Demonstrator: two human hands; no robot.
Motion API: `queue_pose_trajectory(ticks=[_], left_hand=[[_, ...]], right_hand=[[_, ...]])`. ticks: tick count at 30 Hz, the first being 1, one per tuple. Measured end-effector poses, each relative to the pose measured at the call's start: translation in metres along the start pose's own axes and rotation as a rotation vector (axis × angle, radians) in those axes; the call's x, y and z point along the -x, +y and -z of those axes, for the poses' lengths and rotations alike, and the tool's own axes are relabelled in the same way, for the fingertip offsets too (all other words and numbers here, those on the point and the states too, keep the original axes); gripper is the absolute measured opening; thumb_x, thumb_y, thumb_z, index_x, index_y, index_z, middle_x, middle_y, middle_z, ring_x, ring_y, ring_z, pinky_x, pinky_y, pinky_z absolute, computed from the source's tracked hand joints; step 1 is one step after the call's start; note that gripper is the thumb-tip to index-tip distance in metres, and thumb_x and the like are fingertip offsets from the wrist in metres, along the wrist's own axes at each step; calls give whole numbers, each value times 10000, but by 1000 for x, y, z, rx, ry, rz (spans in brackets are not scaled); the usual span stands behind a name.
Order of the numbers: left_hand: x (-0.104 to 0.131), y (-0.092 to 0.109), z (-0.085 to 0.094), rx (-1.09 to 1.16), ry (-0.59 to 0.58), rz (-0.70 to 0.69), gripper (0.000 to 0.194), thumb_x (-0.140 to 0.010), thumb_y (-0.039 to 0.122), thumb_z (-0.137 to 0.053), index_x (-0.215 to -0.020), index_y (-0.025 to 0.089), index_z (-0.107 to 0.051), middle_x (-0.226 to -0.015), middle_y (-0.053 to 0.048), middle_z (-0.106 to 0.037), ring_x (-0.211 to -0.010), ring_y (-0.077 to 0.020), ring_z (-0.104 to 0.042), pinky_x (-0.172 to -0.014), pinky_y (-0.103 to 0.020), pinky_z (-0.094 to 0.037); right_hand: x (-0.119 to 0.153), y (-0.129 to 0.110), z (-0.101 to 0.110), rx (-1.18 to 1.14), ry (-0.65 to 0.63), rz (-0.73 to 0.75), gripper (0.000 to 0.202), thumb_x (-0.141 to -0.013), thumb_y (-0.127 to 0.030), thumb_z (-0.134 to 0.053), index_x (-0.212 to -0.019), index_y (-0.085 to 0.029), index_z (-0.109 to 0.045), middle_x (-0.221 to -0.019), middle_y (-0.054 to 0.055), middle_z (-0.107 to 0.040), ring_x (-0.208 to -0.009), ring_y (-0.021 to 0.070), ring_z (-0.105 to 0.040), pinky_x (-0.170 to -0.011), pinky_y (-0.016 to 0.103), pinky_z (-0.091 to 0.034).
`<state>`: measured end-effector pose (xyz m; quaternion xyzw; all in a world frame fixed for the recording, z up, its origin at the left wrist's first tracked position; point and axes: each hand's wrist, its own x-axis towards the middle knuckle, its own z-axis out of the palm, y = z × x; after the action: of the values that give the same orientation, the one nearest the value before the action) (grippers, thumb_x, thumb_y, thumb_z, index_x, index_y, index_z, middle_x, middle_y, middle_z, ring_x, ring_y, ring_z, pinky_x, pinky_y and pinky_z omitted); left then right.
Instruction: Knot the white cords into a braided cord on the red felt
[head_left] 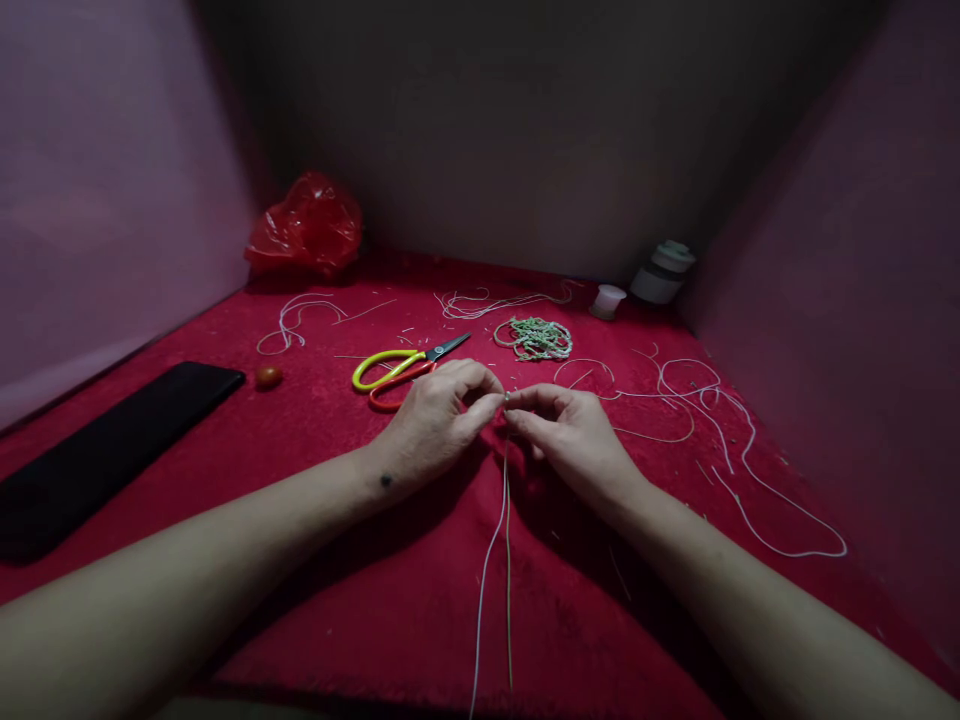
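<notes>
My left hand (454, 405) and my right hand (570, 430) meet fingertip to fingertip over the middle of the red cloth. Both pinch thin cord, and a tiny pale knot or bead shows between the fingertips. From there a white cord (487, 560) and a greenish cord (509, 560) hang down toward the front edge. Scissors (409, 368) with one yellow and one red handle lie just behind my left hand, which partly covers them. Beyond my fingers rests a small heap of green and white knotted cord (536, 338).
Loose pale cords (720, 400) sprawl on the right. A white spool (607, 301) and a lidded jar (664, 272) stand at the back right. A red plastic bag (309, 228) sits back left, with a black flat object (112, 450) and small orange-red fruit-like object (268, 377) in front.
</notes>
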<state>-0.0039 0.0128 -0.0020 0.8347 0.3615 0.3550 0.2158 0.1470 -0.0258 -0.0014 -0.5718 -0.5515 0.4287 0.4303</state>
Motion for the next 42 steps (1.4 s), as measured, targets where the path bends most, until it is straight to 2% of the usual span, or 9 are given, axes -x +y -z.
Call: queue_pose_trajectory(ticks=[4,7,9,13,16,19,28,36,42], left_hand=[[3,8,3,71,-41,9,110,-812,153,-487,-752,146,-579,-730,2,-574,-710,-100,-515,-676,-235,-404],[4,9,4,96,-19,17,109,-804,153,-494,-718,143,-561,-747,-7,-560,-710,-101,-509,-670,-238,-408],[4,9,4,197,-47,96,100,-816,176,-478,-744,143,-539,-701,-3,-556,-642,-96,-519,-609,-231,-418],[2,10,5,515,-218,322,99,-857,223,-406,-835,151,-470,-540,49,-507,-421,-70,-470,-428,-192,-375],[0,11,5,588,-248,338,88,-831,228,-460,-839,141,-475,-638,20,-561,-482,-71,-514,-459,-193,-412],[0,10,6,552,-278,308,133,-802,249,-509,-849,125,-519,-700,-4,-584,-572,-83,-542,-521,-201,-437],[1,4,11,217,-318,163,141,-786,199,-484,-725,115,-580,-576,28,-509,-504,-54,-424,-471,-172,-326],[-3,4,16,231,-353,155,101,-758,195,-490,-719,132,-557,-593,43,-469,-541,-56,-398,-504,-177,-319],[-9,7,28,370,-335,283,153,-756,284,-539,-700,143,-563,-522,64,-391,-460,-40,-320,-438,-177,-262]], right_hand=[[4,-4,0,-180,-94,-70,73,-688,-198,-608,-683,-126,-615,-435,-62,-485,-354,29,-355,-375,178,-280],[4,-2,1,-269,-144,-93,105,-704,-228,-612,-654,-141,-582,-393,-68,-469,-310,26,-335,-333,167,-238],[3,0,3,-307,-192,-93,115,-721,-246,-605,-673,-145,-582,-401,-55,-496,-301,34,-352,-309,165,-222],[2,2,6,-348,-236,-97,129,-743,-264,-596,-692,-147,-579,-460,-37,-550,-314,41,-391,-294,161,-236],[1,4,7,-340,-254,-86,165,-756,-294,-583,-680,-148,-573,-462,-35,-547,-316,40,-385,-296,161,-228],[1,4,8,-293,-273,-88,171,-749,-295,-580,-659,-151,-568,-440,-39,-526,-312,39,-364,-301,163,-209],[3,-1,8,-242,-275,-195,117,-674,-199,-587,-581,-147,-537,-472,-26,-547,-325,36,-379,-316,165,-191],[0,-2,15,-345,-300,-245,73,-623,-194,-608,-612,-142,-557,-478,-16,-576,-314,33,-378,-315,157,-216],[-3,-4,26,-473,-376,-185,69,-617,-183,-618,-610,-136,-568,-488,7,-594,-312,23,-360,-307,147,-205]])
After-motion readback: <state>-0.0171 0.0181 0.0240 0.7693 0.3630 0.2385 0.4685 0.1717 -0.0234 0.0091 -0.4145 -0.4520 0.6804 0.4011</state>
